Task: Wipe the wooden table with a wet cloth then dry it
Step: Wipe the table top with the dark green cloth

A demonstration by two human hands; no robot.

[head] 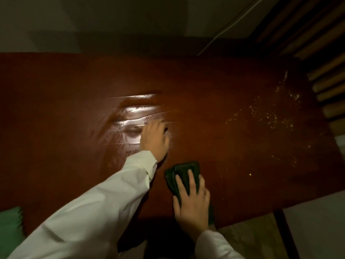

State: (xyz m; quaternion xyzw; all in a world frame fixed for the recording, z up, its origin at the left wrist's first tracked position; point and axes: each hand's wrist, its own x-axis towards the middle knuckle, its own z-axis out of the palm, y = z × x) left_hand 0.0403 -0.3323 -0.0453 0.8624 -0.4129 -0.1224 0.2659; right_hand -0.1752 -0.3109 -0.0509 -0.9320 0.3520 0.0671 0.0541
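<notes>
While only the head view is available, it covers the whole scene from above. Wooden table [233,113] fills the frame, reddish-brown, with glossy wet streaks [138,113] left of centre and pale crumbs [270,113] scattered toward the right end. Left hand [155,141] rests palm-down on the tabletop just right of the streaks, fingers close together and slightly curled, nothing visibly held; whether a bit of cloth sits under it I cannot tell. Right hand [192,200] lies flat on a dark green cloth [183,172], fingers spread and pressing it to the wood near the table's near edge, not pinching. Cloth is folded into a rough rectangle, long axis running from the near edge away toward the far side, tilted slightly left, free end pointing away from the person. White sleeves [104,202] cover both forearms.

Likely step: wet wiping, with the right part of the table not yet reached. Risks as I judge them: a sweep to the right could push crumbs off the end onto the floor instead of gathering them; the left sleeve could drag through the wet patch; a flat spread palm may let the folded cloth slip or unfold mid-stroke; uneven streaks could dry into marks if drying lags.
</notes>
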